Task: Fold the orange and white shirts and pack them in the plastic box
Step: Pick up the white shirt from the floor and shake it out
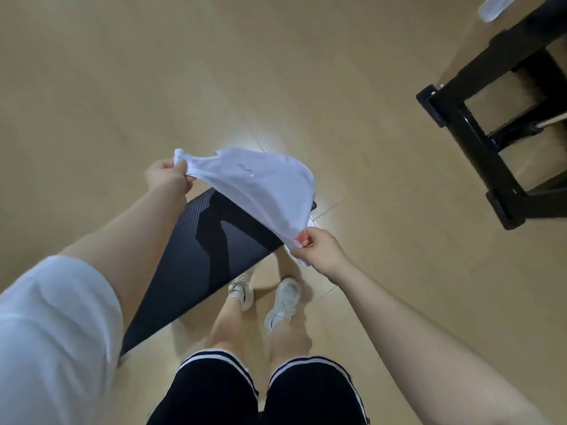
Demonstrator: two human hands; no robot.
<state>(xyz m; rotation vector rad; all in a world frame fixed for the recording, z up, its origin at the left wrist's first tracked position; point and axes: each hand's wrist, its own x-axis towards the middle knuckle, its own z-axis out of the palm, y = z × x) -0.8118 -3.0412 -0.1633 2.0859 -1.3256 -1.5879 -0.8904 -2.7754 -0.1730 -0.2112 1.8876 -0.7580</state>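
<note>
Left hand (167, 176) and right hand (319, 248) each pinch the white shirt (260, 182); its small chest print seems illegible.

A single wide-angle view from the person's head looks steeply down past both outstretched arms to the floor (276, 72). The left hand (167, 176) and right hand (319, 250) sit close, mid-frame; legs and shoes lie below them, a black frame (478, 130) up beyond the right hand.
</note>
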